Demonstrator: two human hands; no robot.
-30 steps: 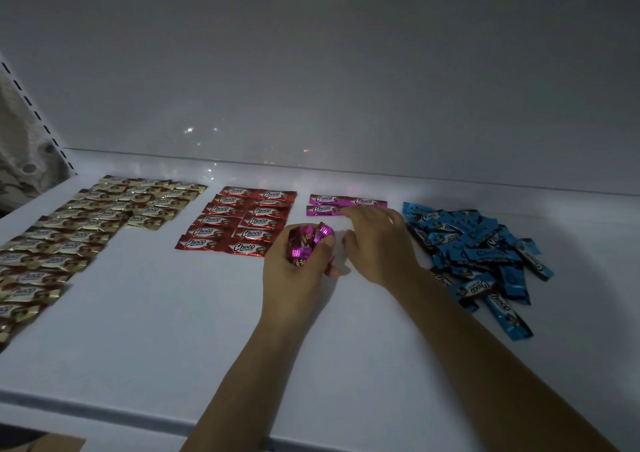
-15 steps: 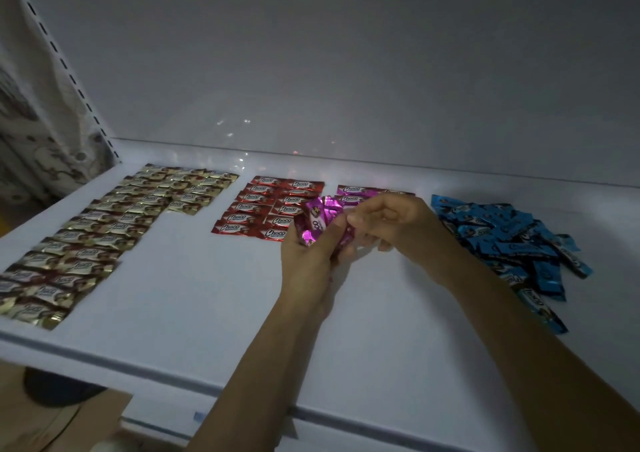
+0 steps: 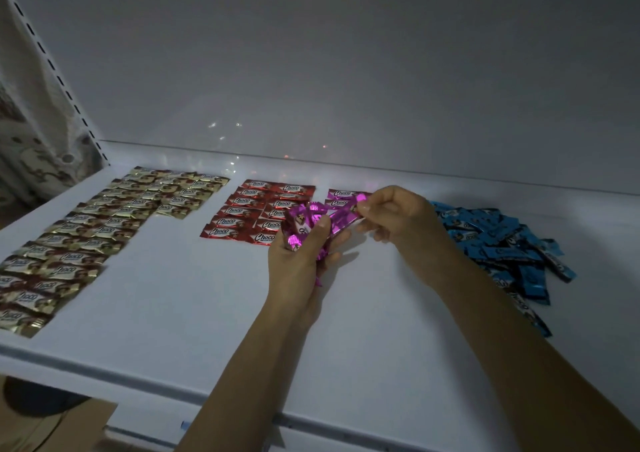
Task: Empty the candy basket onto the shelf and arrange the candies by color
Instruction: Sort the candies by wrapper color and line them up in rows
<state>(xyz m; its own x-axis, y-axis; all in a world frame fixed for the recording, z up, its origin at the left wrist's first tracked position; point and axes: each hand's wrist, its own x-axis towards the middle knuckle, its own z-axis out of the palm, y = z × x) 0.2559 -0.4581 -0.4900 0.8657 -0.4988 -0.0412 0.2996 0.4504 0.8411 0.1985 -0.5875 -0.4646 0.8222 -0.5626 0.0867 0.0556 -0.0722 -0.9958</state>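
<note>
Left hand: we see the left hand (image 3: 298,261) raised just above the shelf (image 3: 207,313), its fingers and thumb curled round a bunch of pink candies (image 3: 299,221).
Right hand: the right hand (image 3: 398,216) pinches one end of a single pink candy (image 3: 343,219) between thumb and forefinger, with the other fingers curled under.
Single pink candy: we find it stretched between the two hands, its far end against the bunch.
Laid pink candies: a few laid pink candies (image 3: 341,193) lie flat near the back of the shelf, partly hidden behind the right hand; we cannot count them.
Red candies: the red candies (image 3: 259,209) lie flat in two neat columns just left of the pink ones.
Gold candies: the gold candies (image 3: 104,230) fill tidy rows along the left of the shelf, reaching its front edge.
Blue candies: the blue candies (image 3: 495,244) lie in a loose, overlapping heap on the right, behind the right forearm.
Surroundings: we note a patterned curtain (image 3: 27,122) and a slotted upright (image 3: 52,64) at the left, and brown cardboard (image 3: 52,427) below the shelf.
</note>
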